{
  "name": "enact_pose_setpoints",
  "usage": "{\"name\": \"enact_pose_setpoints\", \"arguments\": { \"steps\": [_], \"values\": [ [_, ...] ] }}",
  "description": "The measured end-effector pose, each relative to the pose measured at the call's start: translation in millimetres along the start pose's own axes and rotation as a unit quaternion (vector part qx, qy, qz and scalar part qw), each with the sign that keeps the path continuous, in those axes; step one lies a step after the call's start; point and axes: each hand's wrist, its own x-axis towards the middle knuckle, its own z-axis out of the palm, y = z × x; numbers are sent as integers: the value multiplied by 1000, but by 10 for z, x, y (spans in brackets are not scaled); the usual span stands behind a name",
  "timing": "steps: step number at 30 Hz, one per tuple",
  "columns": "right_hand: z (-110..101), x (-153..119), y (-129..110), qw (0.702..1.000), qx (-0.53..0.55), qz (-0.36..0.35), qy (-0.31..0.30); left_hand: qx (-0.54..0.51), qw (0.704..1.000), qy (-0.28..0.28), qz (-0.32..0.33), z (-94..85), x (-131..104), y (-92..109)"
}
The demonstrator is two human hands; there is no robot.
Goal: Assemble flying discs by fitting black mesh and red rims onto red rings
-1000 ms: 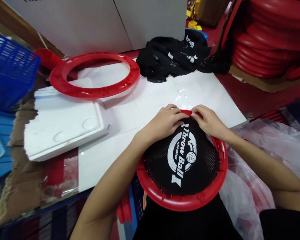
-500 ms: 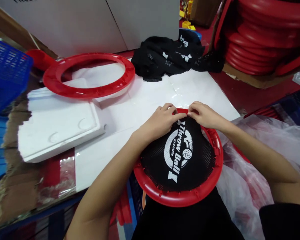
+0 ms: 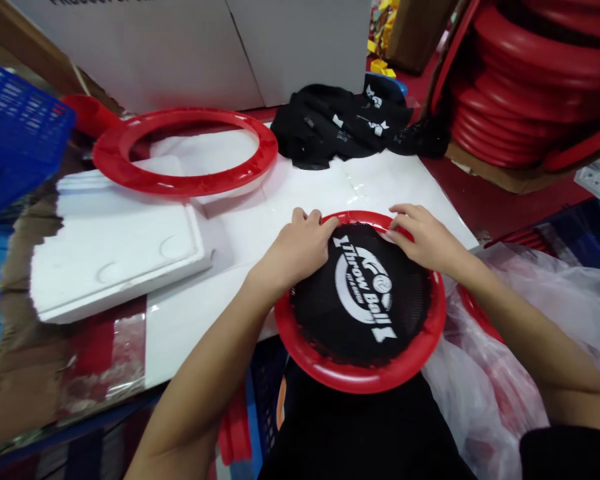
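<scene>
A red plastic ring [image 3: 359, 381] with black mesh [image 3: 310, 313] across it rests over my lap, against the table's near edge. White "Throw Ball" print marks the mesh, now tilted down to the right. My left hand [image 3: 303, 247] is closed around the ring's upper left rim, with its thumb side by the mesh edge. At the upper right rim, my right hand [image 3: 425, 240] has its thumb at the mesh edge and its bent fingers over the rim. How firmly it grips is partly hidden.
Another red ring [image 3: 185, 185] lies at the back left, partly over a white foam block [image 3: 115, 247]. Black printed mesh pieces [image 3: 330, 127] are heaped behind. Stacked red rings [image 3: 505, 127] stand at right, above clear plastic bags [image 3: 555, 293]. A blue basket [image 3: 20, 133] is at far left.
The ring and its mesh have turned, so the print now slants down to the right. My hands have moved apart along the upper rim, and the mesh lies nearer the rim there.
</scene>
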Motion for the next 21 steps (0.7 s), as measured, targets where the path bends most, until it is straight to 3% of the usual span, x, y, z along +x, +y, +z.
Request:
{"name": "enact_pose_setpoints", "arguments": {
  "steps": [3, 5, 8, 10, 12, 14, 17, 21],
  "values": [
    [126, -101, 42, 999, 42, 3, -5, -91, 994, -64, 7, -145, -7, -91],
    [210, -88, 35, 999, 43, -27, -3, -95, 995, -19, 32, -146, 21, -75],
    [271, 39, 15, 990, 32, -134, -35, -104, 981, 59, 155, 1, 86, 12],
    [254, 146, 13, 977, 35, -199, -62, -149, 961, 47, 229, 126, 118, 55],
    [200, 216, 25, 968, 38, -238, -72, -175, 954, 24, 242, 209, 130, 59],
    [129, 218, 48, 963, 21, -257, -79, -171, 963, 19, 207, 225, 125, 30],
    [49, 104, 87, 968, -38, -229, -92, -152, 973, 16, 172, 158, 101, -27],
    [63, -78, 110, 982, -65, -147, -95, -137, 970, -26, 197, 64, 63, -20]
  ]
}}
